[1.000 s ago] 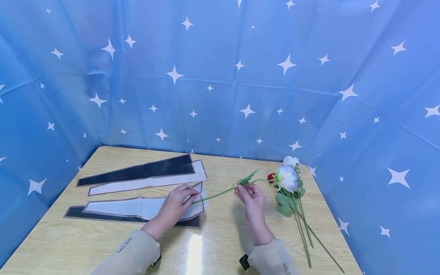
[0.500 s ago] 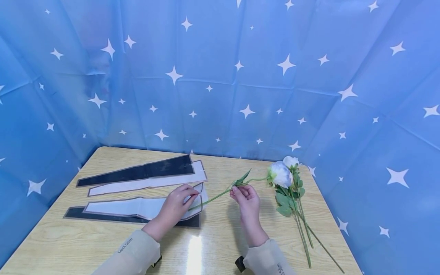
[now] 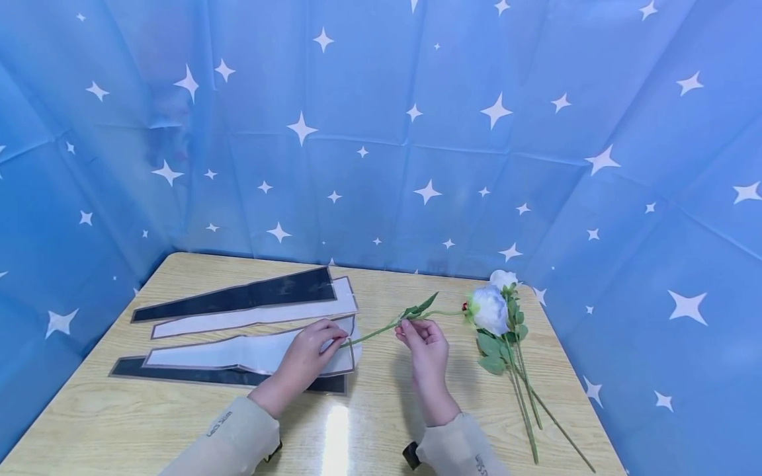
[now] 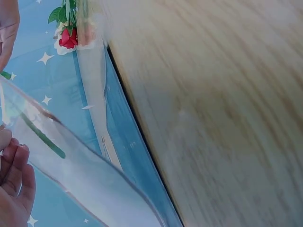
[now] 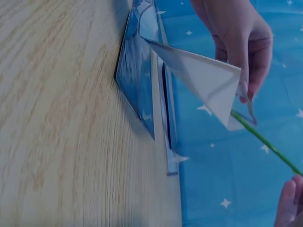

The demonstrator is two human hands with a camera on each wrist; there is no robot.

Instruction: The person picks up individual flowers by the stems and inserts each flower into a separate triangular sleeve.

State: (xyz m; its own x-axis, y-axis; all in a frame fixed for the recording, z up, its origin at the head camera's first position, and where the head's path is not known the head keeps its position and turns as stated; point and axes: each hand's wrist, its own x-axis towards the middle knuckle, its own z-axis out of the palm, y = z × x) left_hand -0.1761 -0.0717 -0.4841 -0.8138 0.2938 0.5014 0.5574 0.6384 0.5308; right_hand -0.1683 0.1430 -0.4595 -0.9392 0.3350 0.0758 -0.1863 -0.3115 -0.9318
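My left hand (image 3: 306, 354) pinches the edge of a white flower sleeve (image 3: 262, 352) with a dark border, lifting its wide end open. In my right hand (image 3: 427, 350), thumb and fingers pinch the green stem of a long artificial flower, near its leaves (image 3: 417, 309). Its pale blue-white bloom (image 3: 491, 309) points right, over other flowers. The stem (image 4: 45, 137) shows through the sleeve in the left wrist view, its cut end inside. In the right wrist view, the stem (image 5: 267, 144) enters the sleeve's raised mouth (image 5: 203, 80).
A black sleeve (image 3: 196, 372) lies under the white one. Farther back, another black sleeve (image 3: 250, 294) overlaps a white one (image 3: 342, 297). At right lie a white flower (image 3: 503, 278) and loose green stems (image 3: 526, 416); a red bloom (image 3: 465, 306) is mostly hidden. A starry blue curtain surrounds the wooden table.
My right hand has shifted slightly left with the stem. The pale blue-white bloom swung left, then a little back right. My left hand has stayed nearly still at the sleeve's mouth.
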